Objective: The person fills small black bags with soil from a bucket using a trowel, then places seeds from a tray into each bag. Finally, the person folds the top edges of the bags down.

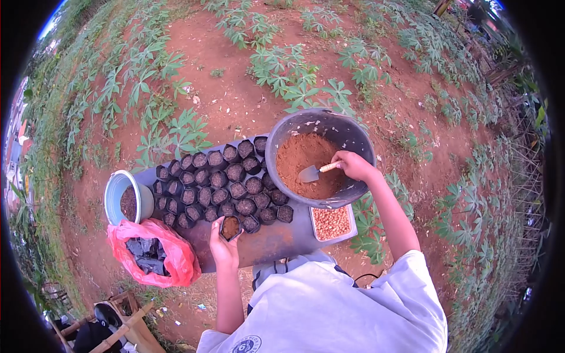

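My left hand point(222, 246) holds a small black grow bag point(230, 227) upright, partly filled with red-brown soil, at the near edge of the grey board point(268, 244). Reaching into a large dark bucket point(347, 134) of red-brown soil point(300, 159), my right hand point(355, 165) grips a small trowel point(312, 172) by its wooden handle. The trowel's metal blade rests on the soil. Several filled black grow bags point(219, 187) stand in rows on the board beside the bucket.
A white tub point(331, 224) of seeds sits below the bucket. A light blue pot point(120, 197) with some soil stands at the board's left. A red plastic bag point(176, 259) holds empty black bags. Cassava plants point(288, 76) grow on the bare red ground around.
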`<state>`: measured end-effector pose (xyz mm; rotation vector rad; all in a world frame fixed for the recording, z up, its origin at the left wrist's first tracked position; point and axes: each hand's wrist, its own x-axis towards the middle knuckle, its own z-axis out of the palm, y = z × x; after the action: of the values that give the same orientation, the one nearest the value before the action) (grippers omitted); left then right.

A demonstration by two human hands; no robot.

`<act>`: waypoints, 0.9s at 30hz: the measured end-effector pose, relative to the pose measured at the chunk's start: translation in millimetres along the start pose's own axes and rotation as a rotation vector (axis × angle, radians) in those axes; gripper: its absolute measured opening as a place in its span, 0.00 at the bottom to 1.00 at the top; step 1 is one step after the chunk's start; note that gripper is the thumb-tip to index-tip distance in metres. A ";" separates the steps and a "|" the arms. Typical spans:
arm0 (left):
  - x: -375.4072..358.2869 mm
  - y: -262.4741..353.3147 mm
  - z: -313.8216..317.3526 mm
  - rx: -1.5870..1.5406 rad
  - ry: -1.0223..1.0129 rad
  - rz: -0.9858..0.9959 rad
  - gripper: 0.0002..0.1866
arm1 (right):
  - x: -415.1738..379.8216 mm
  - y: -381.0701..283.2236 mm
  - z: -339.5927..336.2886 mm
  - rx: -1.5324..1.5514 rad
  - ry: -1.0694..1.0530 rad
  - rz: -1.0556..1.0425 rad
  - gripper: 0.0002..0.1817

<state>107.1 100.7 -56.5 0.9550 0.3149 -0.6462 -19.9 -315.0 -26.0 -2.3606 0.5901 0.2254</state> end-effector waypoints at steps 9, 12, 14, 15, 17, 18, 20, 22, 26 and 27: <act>35.3 21.5 -9.8 0.062 -0.046 -0.086 0.15 | -12.0 3.4 19.3 0.035 0.092 0.052 0.08; 40.7 25.3 -11.8 0.081 -0.086 -0.103 0.15 | -12.0 -5.5 15.8 0.005 0.115 0.089 0.09; 42.4 27.0 -11.6 0.089 -0.111 -0.106 0.15 | -10.2 -5.5 14.5 0.004 0.100 0.089 0.09; 43.1 27.9 -11.2 0.089 -0.109 -0.108 0.15 | -8.0 -5.2 14.4 0.004 0.083 0.083 0.09; 43.3 30.5 -9.7 0.095 -0.103 -0.108 0.16 | -4.1 -3.8 14.5 0.012 0.066 0.087 0.09; 42.7 31.6 -7.3 0.094 -0.086 -0.100 0.16 | -2.0 -2.5 14.9 0.017 0.050 0.093 0.09; 42.1 33.3 -3.9 0.103 -0.070 -0.091 0.16 | 1.7 2.1 14.8 0.029 0.028 0.098 0.09; 40.3 32.1 -1.4 0.073 -0.059 -0.077 0.16 | 4.0 5.3 13.2 0.041 0.006 0.109 0.09; 34.9 27.4 4.1 0.093 -0.039 -0.080 0.16 | 10.1 10.4 8.2 0.034 -0.065 0.073 0.09; 33.2 25.2 6.0 0.087 -0.031 -0.076 0.16 | 12.7 12.6 7.7 0.025 -0.088 0.078 0.09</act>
<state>148.6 93.8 -53.9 1.0186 0.2986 -0.7482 -14.6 -322.8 -43.1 -2.2930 0.6401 0.3531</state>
